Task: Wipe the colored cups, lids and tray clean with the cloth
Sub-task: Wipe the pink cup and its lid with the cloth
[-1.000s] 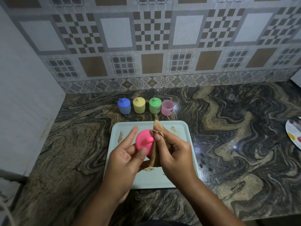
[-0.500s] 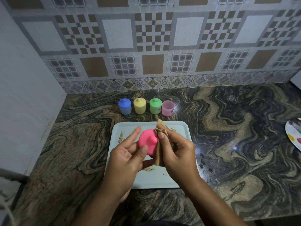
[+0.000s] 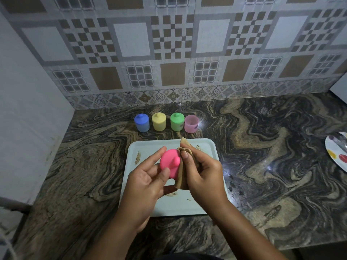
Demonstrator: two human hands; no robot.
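Observation:
My left hand (image 3: 145,182) holds a bright pink lid (image 3: 170,163) with a knob, pinched between thumb and fingers above the pale blue tray (image 3: 206,147). My right hand (image 3: 203,172) grips a folded brown cloth (image 3: 183,169) and presses it against the lid's right edge. Brown smears mark the tray. Behind the tray stand a blue cup (image 3: 142,122), a yellow cup (image 3: 158,121) and a green cup (image 3: 176,121), each with its lid on, and an open pink cup (image 3: 191,123).
The marbled countertop (image 3: 272,156) runs to a tiled wall at the back and a white wall on the left. A white plate (image 3: 336,152) with coloured dabs lies at the right edge.
The pink lid has turned slightly in my left hand, its knob now nearer the cloth. Both hands stay over the tray.

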